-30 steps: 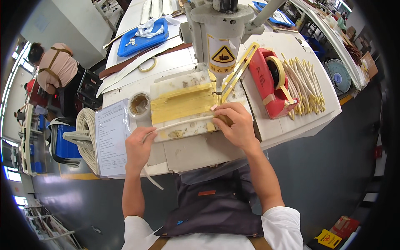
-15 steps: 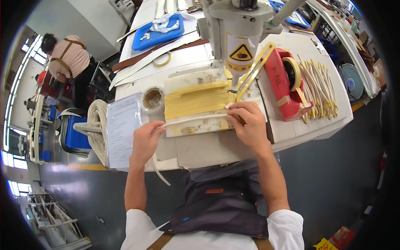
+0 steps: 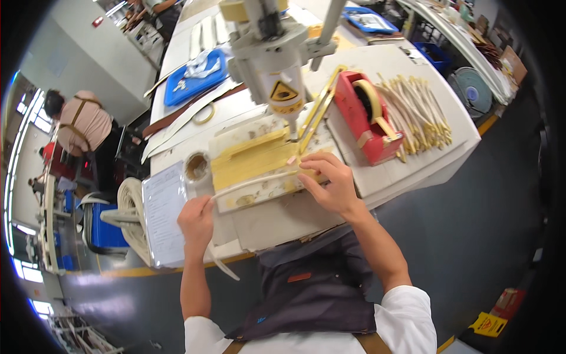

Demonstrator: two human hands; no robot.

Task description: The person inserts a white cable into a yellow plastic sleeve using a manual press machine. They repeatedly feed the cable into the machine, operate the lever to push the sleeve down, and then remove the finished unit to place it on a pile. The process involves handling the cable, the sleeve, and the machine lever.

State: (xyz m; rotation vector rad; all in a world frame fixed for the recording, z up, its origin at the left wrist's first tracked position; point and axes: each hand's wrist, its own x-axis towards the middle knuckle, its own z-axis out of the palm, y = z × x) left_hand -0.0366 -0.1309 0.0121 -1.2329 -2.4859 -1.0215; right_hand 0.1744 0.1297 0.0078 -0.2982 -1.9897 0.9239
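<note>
White cord [image 3: 253,182] stretches across the middle of the frame, over the near side of a pale board [image 3: 234,201] covered in part with yellow tape [image 3: 250,162]. Its loose tail drops from the left hand [image 3: 196,221] past the desk's front edge and hangs over the grey floor [image 3: 442,248].

The left hand grasps the cord just beyond the board's left edge, fingers curled. The right hand [image 3: 331,184] has thumb and index finger slightly parted at the cord's other end; I cannot tell whether they grip it. A small pink piece [image 3: 291,160] sits just beyond those fingertips.

Above the board, the press machine [image 3: 274,65] comes down from the top of the frame, its tip near the right hand, narrowing the room there. Toward the lower edge, a strip of desk [image 3: 259,227] lies between board and apron [image 3: 312,289]. A tape roll [image 3: 197,167] and a printed sheet [image 3: 164,212] border the left hand's space; right of centre, a red tape dispenser [image 3: 365,127] stands beside yellow-tipped cords [image 3: 418,118], back from the desk edge.
</note>
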